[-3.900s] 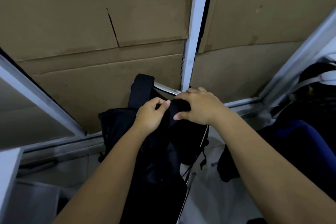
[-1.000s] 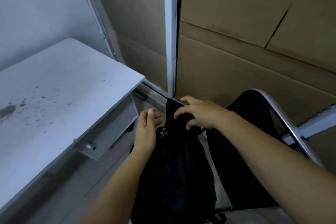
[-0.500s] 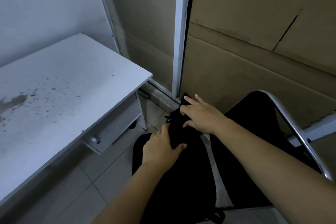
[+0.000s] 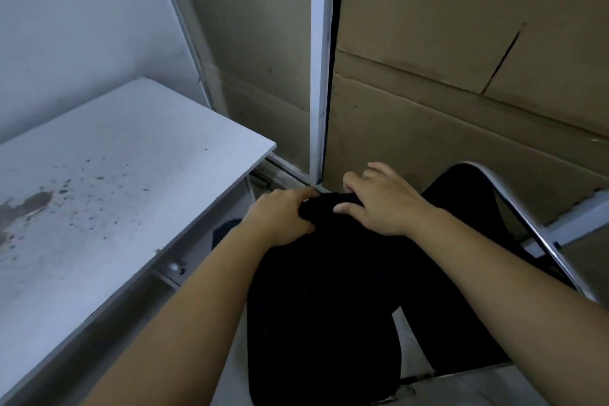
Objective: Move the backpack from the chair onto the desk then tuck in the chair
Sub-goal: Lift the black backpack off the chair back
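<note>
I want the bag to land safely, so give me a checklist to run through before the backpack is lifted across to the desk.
1. Left hand gripping the top of the black fabric backpack: ok, fingers curl into the fabric.
2. Right hand gripping the top: ok, though some fingers are raised off it.
3. Landing spot on the white stained desk top: ok, nothing stands on the visible part.
4. Backpack free of the black chair with chrome frame: cannot tell, its lower part is too dark.
5. Loose straps clear of the desk's drawer knob: cannot tell.
</note>
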